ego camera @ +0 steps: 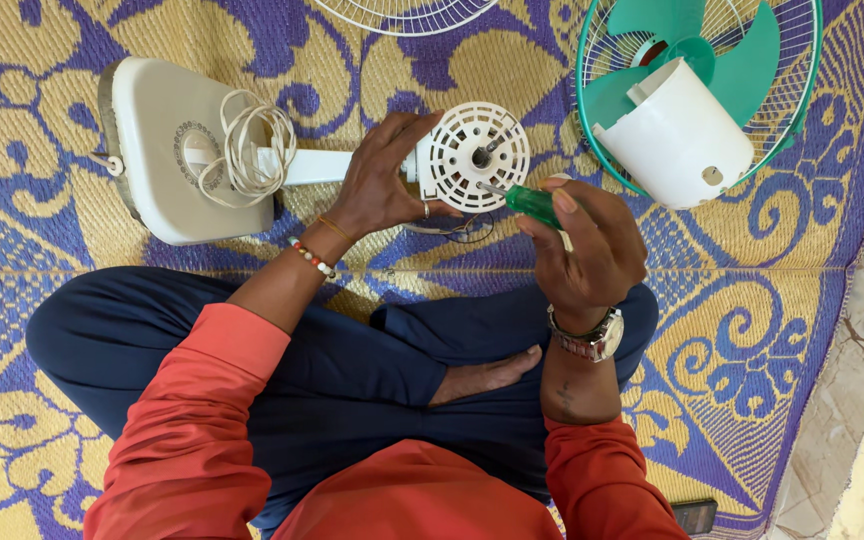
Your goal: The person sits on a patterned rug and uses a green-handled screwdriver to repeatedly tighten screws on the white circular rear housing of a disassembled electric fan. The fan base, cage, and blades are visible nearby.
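Fan motor housing [476,155], white, round, perforated face, is being gripped by the left hand [384,180]; its fingers are being wrapped around the neck just behind the housing, thumb lying along the lower edge. The housing is being held just above the mat [72,290], in front of the crossed legs, face turned toward the camera, shaft stub visible at centre.

Green-handled screwdriver [530,203] is being held by the right hand [592,250], fingers clenched around the handle. The metal tip is being pressed against the housing face, low and right of the shaft. Whether it is seated in a screw cannot be told.

The white stem [317,166] is being kept roughly horizontal, running left from the housing to the fan base [167,150], which is lying tipped on its side on the mat. A coiled white power cord [247,150] is being carried on the base and stem junction. Thin dark wires [467,232] are hanging below the housing.

Upper right: a teal-rimmed fan guard [602,150] is lying on the mat with teal blades [742,60] inside it; a white motor cover [677,135] is being rested on top of them. A second white guard [402,12] is being cut off by the top edge. A wristwatch [592,338] is being worn on the right wrist, a bead bracelet [312,257] on the left.
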